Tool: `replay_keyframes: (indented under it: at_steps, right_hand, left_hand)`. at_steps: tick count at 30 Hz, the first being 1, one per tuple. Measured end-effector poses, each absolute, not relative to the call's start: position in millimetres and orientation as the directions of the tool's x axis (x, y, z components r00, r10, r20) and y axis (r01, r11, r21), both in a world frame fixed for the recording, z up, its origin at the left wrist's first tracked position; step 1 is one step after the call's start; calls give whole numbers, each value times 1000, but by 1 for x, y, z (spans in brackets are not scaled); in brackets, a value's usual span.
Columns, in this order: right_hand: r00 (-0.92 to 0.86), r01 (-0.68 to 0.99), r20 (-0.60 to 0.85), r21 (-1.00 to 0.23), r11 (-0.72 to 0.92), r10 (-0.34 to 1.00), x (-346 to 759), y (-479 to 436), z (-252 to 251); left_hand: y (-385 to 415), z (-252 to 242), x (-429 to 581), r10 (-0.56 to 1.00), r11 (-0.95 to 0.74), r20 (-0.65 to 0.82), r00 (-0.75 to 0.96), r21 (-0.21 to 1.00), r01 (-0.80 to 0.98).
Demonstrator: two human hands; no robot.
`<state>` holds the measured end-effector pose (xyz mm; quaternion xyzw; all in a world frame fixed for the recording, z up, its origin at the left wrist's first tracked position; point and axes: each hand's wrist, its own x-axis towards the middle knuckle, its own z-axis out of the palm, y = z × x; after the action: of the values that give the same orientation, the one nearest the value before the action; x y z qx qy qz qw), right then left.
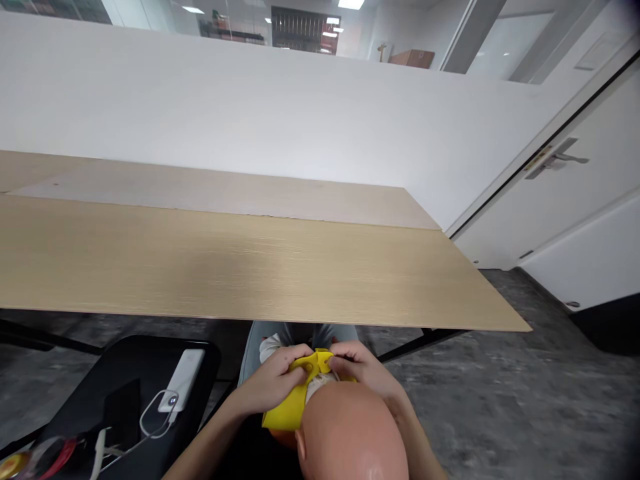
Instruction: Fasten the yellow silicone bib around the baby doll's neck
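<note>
Doll's smooth bald head (353, 430) fills the bottom edge and hides its body and most of the soft yellow bib (286, 412). We can't make out the fastening. Left grip (273, 383) and right grip (363, 370) both pinch the bib's top tabs, fingertips nearly meeting, just beyond the head, in the lap below the bench (250, 260) front edge. Bench is flat, pale wood-grain. Black seat (95, 400) at left carries a white power bank (184, 379) with cable, near end cut off. Mottled grey floor (500, 400) lies open on the right.

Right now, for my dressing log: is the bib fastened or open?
Cannot tell. The left hand and right hand pinch the ends of the bib together at the neck of the doll; the fastening is hidden.
</note>
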<state>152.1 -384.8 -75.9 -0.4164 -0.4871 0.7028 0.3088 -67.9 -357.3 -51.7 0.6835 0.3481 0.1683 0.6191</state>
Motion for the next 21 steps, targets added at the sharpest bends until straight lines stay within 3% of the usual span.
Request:
replay_keyframes:
  at_steps: [16,21]
  right_hand:
    - [-317,-310,-355,-837,-450,879,159,-386,-87]
    - [-66,-367,-531,-775,-515,845,158,-389,-89]
  left_hand:
    - [-357,-49,-75,721,-5,-174,671,967,257]
    - [-355,-47,-83,721,-31,-166,672,962,272]
